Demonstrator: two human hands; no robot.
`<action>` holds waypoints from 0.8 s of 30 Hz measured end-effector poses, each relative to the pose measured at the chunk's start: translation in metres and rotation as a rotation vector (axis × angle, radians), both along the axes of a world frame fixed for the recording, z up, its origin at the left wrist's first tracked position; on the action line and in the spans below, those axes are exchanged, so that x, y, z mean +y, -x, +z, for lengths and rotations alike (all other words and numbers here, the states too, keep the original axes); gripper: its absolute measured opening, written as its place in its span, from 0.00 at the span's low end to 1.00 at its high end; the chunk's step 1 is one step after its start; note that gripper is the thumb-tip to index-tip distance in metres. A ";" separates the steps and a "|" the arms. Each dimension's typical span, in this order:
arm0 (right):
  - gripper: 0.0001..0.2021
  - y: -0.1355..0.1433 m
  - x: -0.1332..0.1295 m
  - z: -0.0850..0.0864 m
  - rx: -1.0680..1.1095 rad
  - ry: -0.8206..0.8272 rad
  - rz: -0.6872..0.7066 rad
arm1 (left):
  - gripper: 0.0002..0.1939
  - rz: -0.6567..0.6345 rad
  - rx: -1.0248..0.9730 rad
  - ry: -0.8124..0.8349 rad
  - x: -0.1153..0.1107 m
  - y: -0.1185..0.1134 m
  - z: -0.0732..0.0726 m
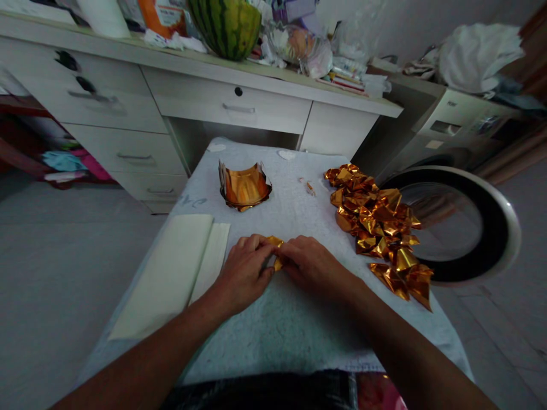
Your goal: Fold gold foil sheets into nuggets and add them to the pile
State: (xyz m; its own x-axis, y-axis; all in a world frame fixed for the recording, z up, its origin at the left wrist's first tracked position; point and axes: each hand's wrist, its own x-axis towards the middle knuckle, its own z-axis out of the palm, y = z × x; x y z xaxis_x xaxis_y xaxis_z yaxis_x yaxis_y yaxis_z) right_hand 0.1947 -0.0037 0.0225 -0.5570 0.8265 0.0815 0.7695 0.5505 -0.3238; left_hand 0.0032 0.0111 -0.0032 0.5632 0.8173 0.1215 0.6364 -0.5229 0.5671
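Note:
Between my two hands, over the middle of the cloth-covered table, is a small piece of gold foil paper [278,263]. My left hand [248,267] pinches its left side with thumb and fingers. The fingers of my right hand [310,262] close on its right side and cover part of it. Just beyond my hands stands a curved stack of gold foil sheets [245,187]. To my left lie folded cream paper sheets [171,267]. A heap of folded gold foil pieces [380,219] spreads along the table's right side.
A light blue cloth [273,336] covers the table. A small wrapper scrap [310,188] lies near its far side. Behind is a white desk [239,108] bearing a cut watermelon [226,28] and clutter. At right, a washing machine's open round door [491,228] reaches the table's edge.

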 end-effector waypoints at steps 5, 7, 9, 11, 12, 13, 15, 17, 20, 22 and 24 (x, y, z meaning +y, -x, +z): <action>0.06 0.004 -0.007 -0.002 -0.164 -0.097 0.047 | 0.17 0.010 -0.078 0.019 0.000 0.001 0.002; 0.06 0.004 -0.009 -0.004 -0.197 -0.130 0.051 | 0.18 0.013 -0.094 0.018 -0.001 0.001 0.002; 0.05 0.005 -0.010 -0.007 -0.225 -0.163 0.051 | 0.18 0.015 -0.097 0.014 0.000 0.001 0.000; 0.04 0.006 -0.011 -0.011 -0.243 -0.190 0.047 | 0.19 0.011 -0.103 0.006 0.000 0.001 -0.003; 0.04 0.006 -0.012 -0.012 -0.247 -0.200 0.046 | 0.20 0.009 -0.110 0.003 0.000 0.001 -0.004; 0.05 0.006 -0.013 -0.013 -0.250 -0.209 0.043 | 0.21 0.009 -0.117 0.000 0.000 0.002 -0.005; 0.05 0.006 -0.014 -0.015 -0.251 -0.220 0.037 | 0.22 0.007 -0.131 -0.006 0.001 0.002 -0.006; 0.05 0.006 -0.015 -0.015 -0.244 -0.221 0.031 | 0.22 0.004 -0.140 -0.008 0.000 0.002 -0.005; 0.05 0.006 -0.016 -0.013 -0.236 -0.216 0.021 | 0.22 0.002 -0.141 -0.002 0.000 0.002 -0.002; 0.05 0.007 -0.016 -0.012 -0.240 -0.213 0.018 | 0.22 0.006 -0.144 0.011 -0.001 0.002 0.001; 0.05 0.007 -0.015 -0.011 -0.249 -0.213 0.026 | 0.22 0.007 -0.148 0.025 -0.001 0.002 0.003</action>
